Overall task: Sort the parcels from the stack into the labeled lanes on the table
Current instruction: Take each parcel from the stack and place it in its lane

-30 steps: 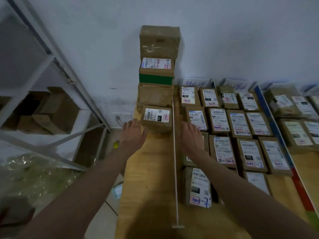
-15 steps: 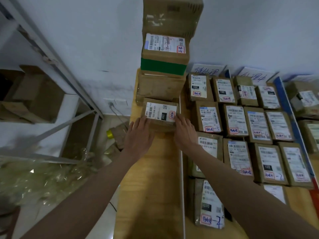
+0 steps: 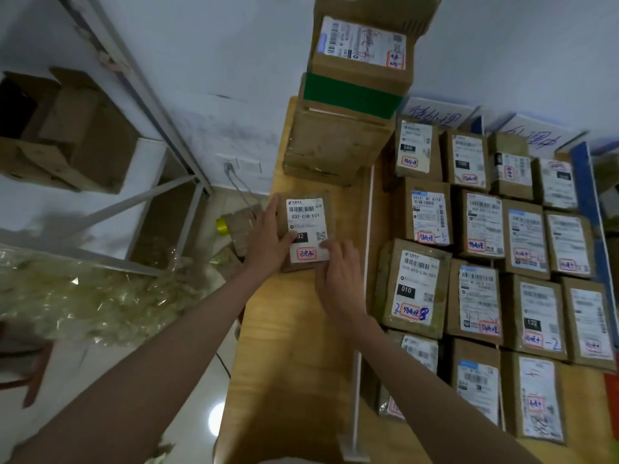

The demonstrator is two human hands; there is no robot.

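Note:
A small brown parcel (image 3: pixel 306 214) with a white label reading 032-038-E01 and a red stamp lies flat in the left lane of the wooden table (image 3: pixel 284 363). My left hand (image 3: pixel 268 242) grips its left side, thumb on the label. My right hand (image 3: pixel 338 279) holds its near right corner. Behind it rises the stack of parcels (image 3: pixel 338 142), with a green-banded box (image 3: pixel 351 98) partway up. A white divider strip (image 3: pixel 363 296) separates this lane from rows of sorted parcels (image 3: pixel 482 229) on the right.
Handwritten lane signs (image 3: pixel 435 117) lean against the wall behind the sorted rows. A blue strip (image 3: pixel 586 195) borders the far right lane. A metal shelf with cardboard boxes (image 3: pixel 77 135) stands left, with crumpled plastic wrap (image 3: pixel 83 296) and a tape roll (image 3: pixel 222 226) on the floor.
Both hands closed on the small parcel and drew it away from the stack's base toward me, turning it so its label reads upright. The camera moved closer.

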